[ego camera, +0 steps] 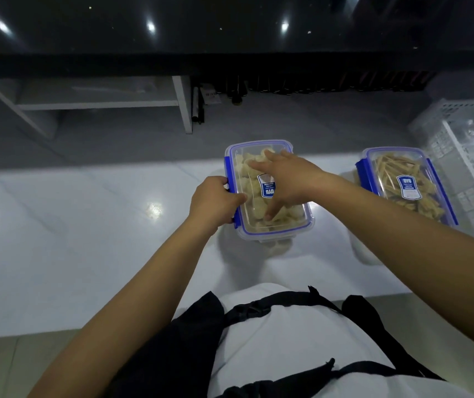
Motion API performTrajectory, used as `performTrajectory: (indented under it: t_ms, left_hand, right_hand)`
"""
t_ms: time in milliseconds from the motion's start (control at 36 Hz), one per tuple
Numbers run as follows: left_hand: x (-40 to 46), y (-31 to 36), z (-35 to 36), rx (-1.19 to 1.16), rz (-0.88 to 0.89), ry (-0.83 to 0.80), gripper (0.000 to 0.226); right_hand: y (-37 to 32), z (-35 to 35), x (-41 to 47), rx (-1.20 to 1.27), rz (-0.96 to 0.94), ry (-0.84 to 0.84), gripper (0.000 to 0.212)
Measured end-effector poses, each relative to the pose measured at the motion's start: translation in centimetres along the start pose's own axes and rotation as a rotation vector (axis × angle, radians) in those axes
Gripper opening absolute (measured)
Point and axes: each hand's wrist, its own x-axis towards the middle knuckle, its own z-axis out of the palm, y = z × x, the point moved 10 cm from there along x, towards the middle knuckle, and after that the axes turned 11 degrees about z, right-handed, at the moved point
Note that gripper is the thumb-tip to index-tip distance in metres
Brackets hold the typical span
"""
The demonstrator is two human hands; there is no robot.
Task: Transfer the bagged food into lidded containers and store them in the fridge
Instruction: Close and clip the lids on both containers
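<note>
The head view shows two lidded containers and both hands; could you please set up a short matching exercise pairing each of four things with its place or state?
Things:
1. left hand
2. right hand
3. container of pale round pieces
4. container of strips

Places or states:
A. stands untouched at the right, beside a white crate
B. lies spread flat on a clear lid, fingers straight
C. grips the blue side clip of a container
D. sits between the two hands on the white counter

Pairs: 1-C, 2-B, 3-D, 4-A
</note>
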Motion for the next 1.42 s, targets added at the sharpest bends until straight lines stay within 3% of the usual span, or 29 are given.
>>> performTrajectory:
  t_ms: [83, 278, 333, 389, 444, 500, 583, 639, 722, 833, 944, 1111, 1417]
  left_hand:
    - [0.0, 0.6, 0.2, 0.091, 0.029, -0.005, 0.020]
    - [-0.3, 0.3, 0.0, 0.056, 0.052, 0.002, 0.026]
    - [-0.4, 0.8, 0.1, 0.091, 0.122, -0.002, 0.051]
    - [-0.4, 1.6, 0.2, 0.180, 0.205, -0.023, 0.083]
    - [-0.2, 2.7, 0.4, 0.401, 0.300, -0.063, 0.097]
    - [-0.1, 4.2, 1.4, 0.627, 0.420, -0.115, 0.098]
    - [0.3, 5.7, 4.0, 0.784, 0.504, -0.203, 0.093]
    - [0.8, 5.6, 5.9, 0.849, 0.491, -0.258, 0.090]
    - [1.0, 4.7, 8.0, 0.923, 0.472, -0.297, 0.090]
    - [1.2, 4.3, 8.5, 0.989, 0.506, -0.227, 0.091]
    - [1.5, 4.3, 8.6, 0.985, 0.493, -0.248, 0.093]
    - [1.7, 4.6, 8.7, 0.971, 0.479, -0.261, 0.094]
    - [2.0, 3.9, 9.1, 0.995, 0.474, -0.255, 0.094]
  right_hand:
    - [-0.1, 0.3, 0.1, 0.015, 0.009, -0.008, 0.129]
    - [1.5, 1.0, 0.1, 0.126, 0.004, 0.013, 0.123]
    - [2.8, 0.8, -0.4, 0.247, 0.024, 0.078, 0.118]
    - [5.1, 0.1, -0.8, 0.546, 0.078, 0.138, 0.109]
    - [8.0, -0.1, -1.1, 0.888, 0.182, 0.162, 0.097]
    - [10.4, 1.0, -1.1, 1.130, 0.353, 0.091, 0.086]
    - [11.7, 4.2, -0.9, 1.355, 0.555, -0.163, 0.070]
    - [11.6, 5.8, -0.8, 1.473, 0.598, -0.299, 0.066]
    - [11.3, 6.7, -0.5, 1.560, 0.612, -0.372, 0.066]
    - [10.9, 6.4, -0.1, 1.483, 0.589, -0.401, 0.069]
    - [11.9, 5.0, -0.2, 1.251, 0.596, -0.267, 0.043]
    - [11.1, 2.6, -0.1, 1.069, 0.520, -0.167, 0.025]
    - [9.1, 0.2, 0.3, 0.722, 0.550, 0.020, 0.020]
